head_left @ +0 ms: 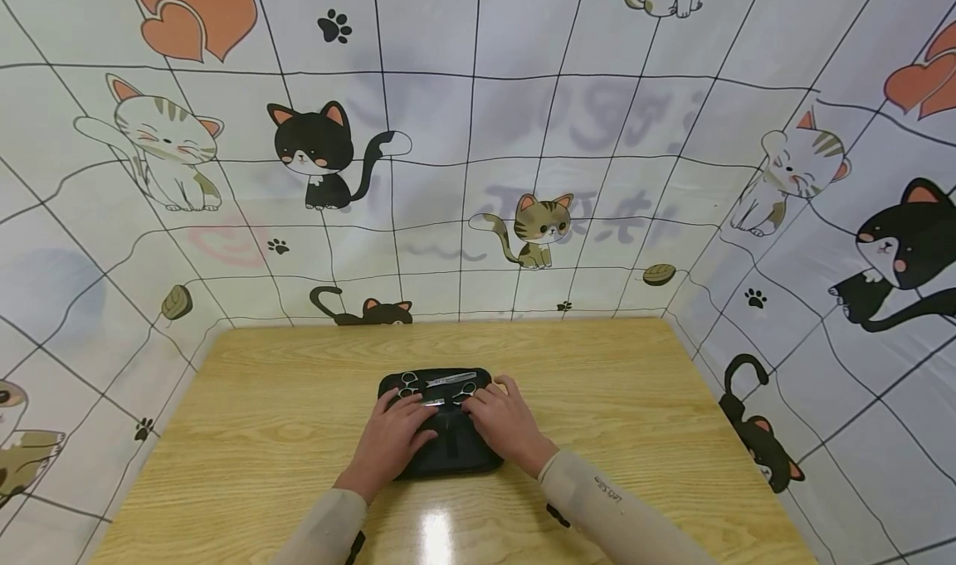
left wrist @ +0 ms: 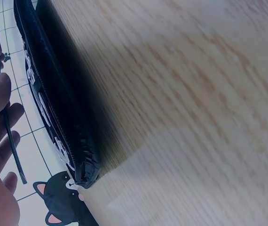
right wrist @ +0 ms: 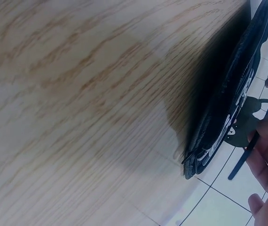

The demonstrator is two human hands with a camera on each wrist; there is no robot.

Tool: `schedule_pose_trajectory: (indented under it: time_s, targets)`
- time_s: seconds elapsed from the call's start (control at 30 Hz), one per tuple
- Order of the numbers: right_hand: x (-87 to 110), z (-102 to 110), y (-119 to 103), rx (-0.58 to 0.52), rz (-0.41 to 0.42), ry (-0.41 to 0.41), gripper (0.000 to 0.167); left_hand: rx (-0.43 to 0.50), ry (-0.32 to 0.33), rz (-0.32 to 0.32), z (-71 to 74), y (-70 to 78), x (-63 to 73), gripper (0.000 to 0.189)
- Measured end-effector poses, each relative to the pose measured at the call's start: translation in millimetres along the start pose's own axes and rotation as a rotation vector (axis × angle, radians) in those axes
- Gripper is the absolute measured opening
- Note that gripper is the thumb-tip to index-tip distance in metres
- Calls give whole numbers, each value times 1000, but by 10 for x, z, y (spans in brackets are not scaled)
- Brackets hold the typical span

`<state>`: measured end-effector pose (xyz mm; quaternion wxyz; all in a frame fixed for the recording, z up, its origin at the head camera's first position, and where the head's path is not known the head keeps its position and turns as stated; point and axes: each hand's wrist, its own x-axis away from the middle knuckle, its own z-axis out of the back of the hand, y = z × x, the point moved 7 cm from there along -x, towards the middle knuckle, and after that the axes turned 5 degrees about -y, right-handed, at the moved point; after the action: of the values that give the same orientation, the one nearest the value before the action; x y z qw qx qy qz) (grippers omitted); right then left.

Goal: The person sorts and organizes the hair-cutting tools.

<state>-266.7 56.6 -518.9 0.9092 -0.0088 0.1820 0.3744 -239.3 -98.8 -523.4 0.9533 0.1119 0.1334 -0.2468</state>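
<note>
A black zip case [head_left: 451, 463] lies on the table with silver scissors [head_left: 408, 377] at its upper left. A second pair of scissors [head_left: 466, 390] shows at its upper right, and a long silver tool [head_left: 451, 378] lies between them. Above the case, my left hand [head_left: 390, 439] pinches a thin black flap [left wrist: 14, 153] between thumb and fingers. My right hand [head_left: 509, 422] grips a thin black flap edge [right wrist: 240, 165] on the other side. Both wrist views show this strip edge-on, raised over the case. Whether it is attached to the case is hidden.
The case stands on a light wooden table [head_left: 299, 382]. Behind and on both sides hangs a white grid-lined cloth [head_left: 433, 133] printed with cartoon cats. A bright light reflection lies on the tabletop between the forearms.
</note>
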Motion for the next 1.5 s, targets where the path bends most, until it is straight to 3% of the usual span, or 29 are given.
schedule_pose_trajectory:
  time_s: [0.47,0.67,0.8,1.23,1.5]
  targets:
    - [82,-6,201,-61,-75,-72,19,-6,-40,50,8,-165,90,37]
    - [135,-36,333,-19,-117,-104,27,-12,-26,53,85,-232,138,35]
    - [165,-60,401,-25,-143,-156,35,-12,-50,68,132,-307,181,35]
    - [296,-119,506,-108,-121,-256,65,-30,-121,101,171,-557,330,31]
    - [333,-171,498,-156,-99,-312,75,-14,-125,104,214,-635,417,31]
